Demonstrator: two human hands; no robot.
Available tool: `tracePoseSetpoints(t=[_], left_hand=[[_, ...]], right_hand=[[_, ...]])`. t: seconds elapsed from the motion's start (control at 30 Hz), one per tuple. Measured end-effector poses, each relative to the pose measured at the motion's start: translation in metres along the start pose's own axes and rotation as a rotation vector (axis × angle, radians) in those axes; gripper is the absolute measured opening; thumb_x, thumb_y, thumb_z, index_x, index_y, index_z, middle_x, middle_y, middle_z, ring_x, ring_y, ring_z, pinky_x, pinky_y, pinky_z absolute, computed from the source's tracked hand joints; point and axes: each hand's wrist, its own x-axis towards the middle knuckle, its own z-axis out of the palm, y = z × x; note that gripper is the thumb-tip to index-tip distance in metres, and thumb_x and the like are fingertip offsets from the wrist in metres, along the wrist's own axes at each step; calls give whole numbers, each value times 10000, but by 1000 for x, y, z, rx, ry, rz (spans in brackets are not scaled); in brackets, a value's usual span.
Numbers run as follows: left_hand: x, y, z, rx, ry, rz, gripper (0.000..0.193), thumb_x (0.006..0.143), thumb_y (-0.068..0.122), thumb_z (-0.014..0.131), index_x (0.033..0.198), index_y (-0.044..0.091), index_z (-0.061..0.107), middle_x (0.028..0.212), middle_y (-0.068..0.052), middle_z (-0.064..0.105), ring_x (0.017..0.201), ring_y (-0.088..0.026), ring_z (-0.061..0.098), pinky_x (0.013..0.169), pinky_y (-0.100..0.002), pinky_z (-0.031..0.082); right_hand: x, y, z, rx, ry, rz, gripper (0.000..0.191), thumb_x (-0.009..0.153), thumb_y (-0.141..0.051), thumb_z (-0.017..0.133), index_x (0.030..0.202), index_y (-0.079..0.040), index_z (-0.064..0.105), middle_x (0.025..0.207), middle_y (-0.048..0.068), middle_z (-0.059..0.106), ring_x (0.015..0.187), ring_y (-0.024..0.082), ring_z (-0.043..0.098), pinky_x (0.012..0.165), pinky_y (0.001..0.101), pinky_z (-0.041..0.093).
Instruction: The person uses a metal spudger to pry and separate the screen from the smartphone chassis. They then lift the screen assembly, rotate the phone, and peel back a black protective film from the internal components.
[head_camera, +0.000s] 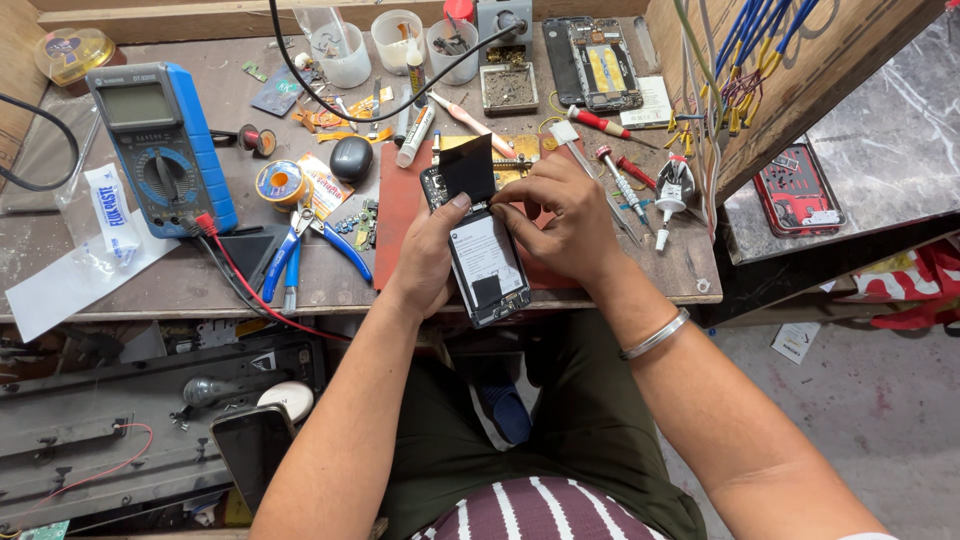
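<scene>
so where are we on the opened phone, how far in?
Done: the phone lies open, back cover off, white battery and boards exposed. In hand: left hand steadies its side on the red mat; right hand pinches near its top edge, where a black flap stands up. Left: no cover back on; screwdrivers and blue pliers lie out on the bench.

The opened phone (482, 255) lies on the mat (398, 215) — multimeter (160, 150) far left, screwdrivers (620, 175) right, cups (395, 42) behind.

Bright, even daylight; soft shadows under tools; sharp focus throughout; slight wide-angle bending at edges.
</scene>
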Motion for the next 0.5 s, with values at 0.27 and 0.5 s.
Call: tracePoseSetpoints(t=[0.27, 0.5], left_hand=[[-2, -1, 1, 26, -14, 23, 429, 1029, 223, 555, 1412, 79, 427, 1199, -82, 607, 1077, -177, 650, 918, -362, 573], [-2, 1, 1, 38, -28, 7, 435, 1035, 234, 554, 1413, 53, 443, 1209, -90, 620, 1080, -179, 653, 920, -361, 575]], right_hand=[[-1, 8, -2, 92, -91, 64, 116, 875, -71, 794, 918, -38, 691, 783, 46, 586, 679, 158, 546, 626, 296, 436], [-2, 13, 0, 176, -156, 139, 134, 920, -76, 760, 946, -16, 643, 847, 47, 605, 690, 125, 570, 622, 278, 462]])
